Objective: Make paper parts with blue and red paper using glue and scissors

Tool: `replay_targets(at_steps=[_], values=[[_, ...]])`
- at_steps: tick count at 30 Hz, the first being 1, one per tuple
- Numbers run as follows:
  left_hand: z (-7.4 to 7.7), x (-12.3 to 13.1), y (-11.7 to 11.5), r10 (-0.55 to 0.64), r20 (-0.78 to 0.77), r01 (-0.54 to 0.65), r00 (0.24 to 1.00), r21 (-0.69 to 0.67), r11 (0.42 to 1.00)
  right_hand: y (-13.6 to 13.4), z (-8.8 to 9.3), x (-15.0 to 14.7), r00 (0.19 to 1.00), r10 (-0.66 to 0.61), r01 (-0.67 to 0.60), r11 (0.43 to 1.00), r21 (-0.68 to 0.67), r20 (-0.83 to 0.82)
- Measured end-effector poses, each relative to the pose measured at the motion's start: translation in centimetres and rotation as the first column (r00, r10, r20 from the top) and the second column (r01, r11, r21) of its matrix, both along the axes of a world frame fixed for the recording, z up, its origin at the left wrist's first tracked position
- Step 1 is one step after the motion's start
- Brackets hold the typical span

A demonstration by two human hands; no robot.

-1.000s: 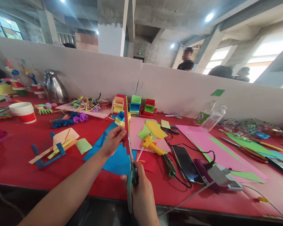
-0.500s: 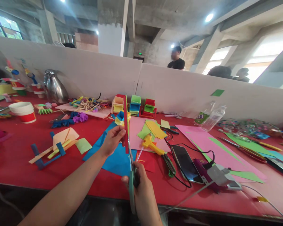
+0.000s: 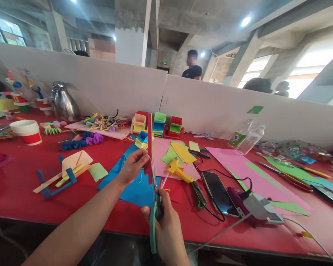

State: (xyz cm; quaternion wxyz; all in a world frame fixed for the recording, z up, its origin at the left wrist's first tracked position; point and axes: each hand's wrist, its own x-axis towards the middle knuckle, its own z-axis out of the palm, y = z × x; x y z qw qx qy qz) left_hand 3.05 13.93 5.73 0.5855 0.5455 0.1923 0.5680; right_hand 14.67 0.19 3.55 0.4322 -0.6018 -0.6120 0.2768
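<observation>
My left hand (image 3: 134, 165) pinches a narrow upright red paper strip (image 3: 150, 147), with a thin green edge showing along its right side. In my right hand (image 3: 168, 225) are scissors with green handles (image 3: 153, 227), their blades pointing up against the strip's right side near its lower part. Beneath my hands lies blue paper (image 3: 135, 188) on the red table. A yellow glue gun (image 3: 179, 171) rests just right of the scissors. Small folded paper boxes (image 3: 158, 123) stand stacked behind the strip.
To the right are a phone (image 3: 220, 192), a green cutter (image 3: 199, 194), cables, pink paper (image 3: 255, 177) and plastic bottles (image 3: 251, 138). Paper cups (image 3: 27, 132), a metal jug (image 3: 64, 101) and blue strips (image 3: 55, 190) are at left. A person (image 3: 192, 66) stands beyond the white partition.
The red strip has shifted slightly right and stands more upright. The scissors' handles look wider apart. Behind the partition, the person has moved left.
</observation>
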Motion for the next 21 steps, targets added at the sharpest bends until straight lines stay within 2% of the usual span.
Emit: replay_targets(at_steps=[10, 21], values=[[-0.06, 0.5, -0.31, -0.069, 0.003, 0.069, 0.998, -0.038, 0.997, 0.7, -0.26, 0.07, 1.0, 0.008, -0.008, 1.0, -0.007, -0.026], [-0.61, 0.71, -0.31, -0.096, -0.013, 0.096, 0.995, -0.015, 0.995, 0.83, -0.62, -0.1, 0.997, -0.055, 0.058, 0.997, 0.058, -0.053]])
